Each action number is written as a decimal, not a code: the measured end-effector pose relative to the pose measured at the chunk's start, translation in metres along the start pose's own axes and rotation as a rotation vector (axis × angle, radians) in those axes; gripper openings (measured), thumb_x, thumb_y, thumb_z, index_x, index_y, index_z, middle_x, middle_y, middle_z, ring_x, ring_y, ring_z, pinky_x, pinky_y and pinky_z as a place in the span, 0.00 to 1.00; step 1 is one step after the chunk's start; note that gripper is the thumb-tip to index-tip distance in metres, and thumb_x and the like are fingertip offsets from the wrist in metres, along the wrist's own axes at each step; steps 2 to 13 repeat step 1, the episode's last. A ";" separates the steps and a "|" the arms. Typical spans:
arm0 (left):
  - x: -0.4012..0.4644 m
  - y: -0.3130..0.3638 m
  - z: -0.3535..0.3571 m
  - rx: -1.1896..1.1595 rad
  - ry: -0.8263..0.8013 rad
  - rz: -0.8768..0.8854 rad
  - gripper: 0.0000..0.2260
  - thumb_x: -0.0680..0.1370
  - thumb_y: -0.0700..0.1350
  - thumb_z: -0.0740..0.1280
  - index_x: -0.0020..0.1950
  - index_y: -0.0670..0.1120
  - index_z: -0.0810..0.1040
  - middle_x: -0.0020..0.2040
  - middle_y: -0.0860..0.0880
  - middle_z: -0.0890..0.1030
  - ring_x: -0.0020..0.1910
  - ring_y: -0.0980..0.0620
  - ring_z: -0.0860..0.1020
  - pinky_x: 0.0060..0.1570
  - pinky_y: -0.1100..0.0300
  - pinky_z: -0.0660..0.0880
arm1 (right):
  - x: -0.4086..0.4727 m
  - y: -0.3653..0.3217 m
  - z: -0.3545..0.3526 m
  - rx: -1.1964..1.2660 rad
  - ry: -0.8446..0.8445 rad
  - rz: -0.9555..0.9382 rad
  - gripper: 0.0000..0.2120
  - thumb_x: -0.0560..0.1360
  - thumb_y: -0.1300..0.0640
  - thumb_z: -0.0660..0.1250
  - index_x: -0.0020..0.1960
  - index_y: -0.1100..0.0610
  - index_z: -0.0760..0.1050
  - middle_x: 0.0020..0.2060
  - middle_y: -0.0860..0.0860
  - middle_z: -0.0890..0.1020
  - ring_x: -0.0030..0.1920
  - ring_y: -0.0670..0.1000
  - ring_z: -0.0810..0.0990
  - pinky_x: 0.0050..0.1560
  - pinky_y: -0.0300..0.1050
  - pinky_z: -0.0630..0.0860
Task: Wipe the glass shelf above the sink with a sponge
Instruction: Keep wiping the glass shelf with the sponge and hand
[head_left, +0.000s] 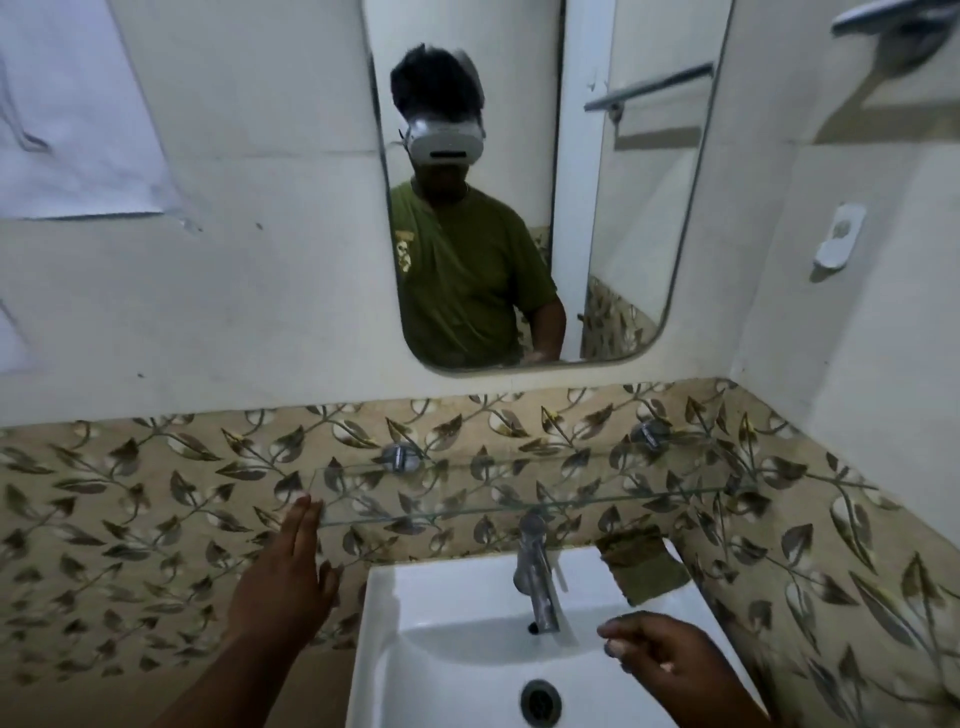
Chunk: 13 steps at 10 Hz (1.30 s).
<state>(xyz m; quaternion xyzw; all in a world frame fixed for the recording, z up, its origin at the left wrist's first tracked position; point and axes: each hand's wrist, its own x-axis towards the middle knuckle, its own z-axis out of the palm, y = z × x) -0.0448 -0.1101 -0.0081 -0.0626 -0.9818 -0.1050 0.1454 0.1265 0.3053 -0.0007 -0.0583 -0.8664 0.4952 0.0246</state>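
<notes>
- Sponge (644, 566) sits on the back right corner of the white sink (410, 613), under the right part of the glass shelf (519, 499); we judge it was parked there because it is the nearest flat ledge within reach of the shelf.
- We hold our left hand (288, 577) flat and upright, fingers pressed together and empty, with the fingertips at the shelf's left end. Whether they touch the glass edge we cannot tell; the pose reads as steadying or feeling for the edge of a pane that is hard to see.
- Our right hand (660, 652) hovers over the basin just right of the tap (535, 577), fingers loosely curled and holding nothing, a little short of the sponge. We take it as the hand meant to do the wiping.
- The shelf is bare of objects and rests on two metal brackets (399, 457) fixed to the leaf-patterned tile, so nothing needs clearing first.
- We judge the task barely begun: the sponge is not yet picked up.
- The mirror (519, 182) above shows our torso, with nothing in it that changes the plan.
</notes>
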 end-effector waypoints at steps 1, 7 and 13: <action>0.002 -0.001 -0.004 0.118 -0.010 0.023 0.35 0.71 0.61 0.60 0.75 0.44 0.69 0.72 0.43 0.75 0.60 0.38 0.79 0.54 0.42 0.78 | 0.015 -0.052 -0.032 -0.037 0.211 -0.290 0.07 0.76 0.50 0.73 0.48 0.37 0.85 0.45 0.37 0.85 0.47 0.43 0.84 0.44 0.36 0.80; 0.002 -0.001 -0.004 0.118 -0.010 0.023 0.35 0.71 0.61 0.60 0.75 0.44 0.69 0.72 0.43 0.75 0.60 0.38 0.79 0.54 0.42 0.78 | 0.015 -0.052 -0.032 -0.037 0.211 -0.290 0.07 0.76 0.50 0.73 0.48 0.37 0.85 0.45 0.37 0.85 0.47 0.43 0.84 0.44 0.36 0.80; 0.002 -0.001 -0.004 0.118 -0.010 0.023 0.35 0.71 0.61 0.60 0.75 0.44 0.69 0.72 0.43 0.75 0.60 0.38 0.79 0.54 0.42 0.78 | 0.015 -0.052 -0.032 -0.037 0.211 -0.290 0.07 0.76 0.50 0.73 0.48 0.37 0.85 0.45 0.37 0.85 0.47 0.43 0.84 0.44 0.36 0.80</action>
